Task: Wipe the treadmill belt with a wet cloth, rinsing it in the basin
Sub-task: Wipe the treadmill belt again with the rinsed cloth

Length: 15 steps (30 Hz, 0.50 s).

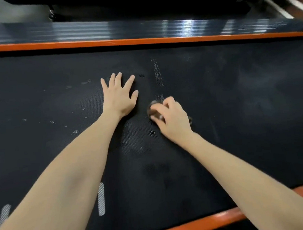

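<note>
Brownish-grey cloth (pixel 154 111), balled small and pressed on the belt (pixel 235 100) just below the scuff streak (pixel 157 73). Clamped there by the right hand (pixel 172 118), fingers curled tight over the wad, only a little fabric showing past the knuckles. Soft and light by the look, probably damp; likely to squash and fold under pressure, and to drag rather than glide. Best taken from above in 1 bunch, palm bearing down, much as held now.

Left hand (pixel 120 97) left of the streak, laid flat on the belt, 5 fingers (pixel 116 79) straight and spread, gripping nothing; seemingly a brace.

Black, matt, finely dimpled surface, grippy by the look, so apt to snag loose cloth edges. Pale flecks (pixel 73 132) scattered left of the streak, dull grey smears to its right, 2 white dashes (pixel 101 199) far below and to its left. Orange rail (pixel 142 41) beyond the streak; a second one well below it, at the near edge. Past the far rail, a ribbed glossy side deck (pixel 105 28) catching light. Darkness behind that, too dim to read. Basin nowhere in view.
</note>
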Motion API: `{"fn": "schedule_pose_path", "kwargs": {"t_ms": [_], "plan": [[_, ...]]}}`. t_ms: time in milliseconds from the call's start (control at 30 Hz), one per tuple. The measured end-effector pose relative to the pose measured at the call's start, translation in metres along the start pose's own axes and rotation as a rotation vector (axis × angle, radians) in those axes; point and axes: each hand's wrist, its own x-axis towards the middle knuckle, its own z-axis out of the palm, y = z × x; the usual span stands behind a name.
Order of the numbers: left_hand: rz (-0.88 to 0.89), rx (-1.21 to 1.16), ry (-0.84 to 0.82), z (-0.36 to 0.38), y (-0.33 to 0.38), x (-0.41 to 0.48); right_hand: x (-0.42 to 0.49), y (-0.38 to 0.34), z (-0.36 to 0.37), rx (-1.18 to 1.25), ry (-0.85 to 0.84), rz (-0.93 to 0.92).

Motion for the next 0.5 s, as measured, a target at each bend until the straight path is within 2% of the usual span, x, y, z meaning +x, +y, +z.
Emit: {"fn": "schedule_pose_path", "kwargs": {"t_ms": [100, 200, 267, 367, 400, 433, 500], "plan": [[0.048, -0.073, 0.056, -0.019, 0.004, -0.017, -0.071, -0.010, -0.024, 0.014, -0.075, -0.107], [0.075, -0.162, 0.096, -0.038, 0.003, -0.063, -0.072, 0.003, -0.033, -0.059, -0.080, -0.173], [0.046, -0.205, 0.136, -0.046, -0.005, -0.112, -0.048, 0.008, -0.026, -0.107, -0.050, -0.071], [0.038, -0.178, 0.145, -0.048, -0.020, -0.186, -0.023, -0.002, -0.014, -0.162, -0.008, 0.239], [0.073, -0.164, 0.140, -0.048, -0.024, -0.206, -0.027, -0.010, -0.013, -0.160, -0.004, 0.289], [0.129, -0.153, 0.144, -0.047, -0.028, -0.223, -0.036, -0.020, -0.013, -0.146, -0.009, 0.287], [0.240, -0.153, 0.154, -0.045, -0.038, -0.249, -0.074, -0.042, -0.020, -0.097, -0.046, 0.159]]}}
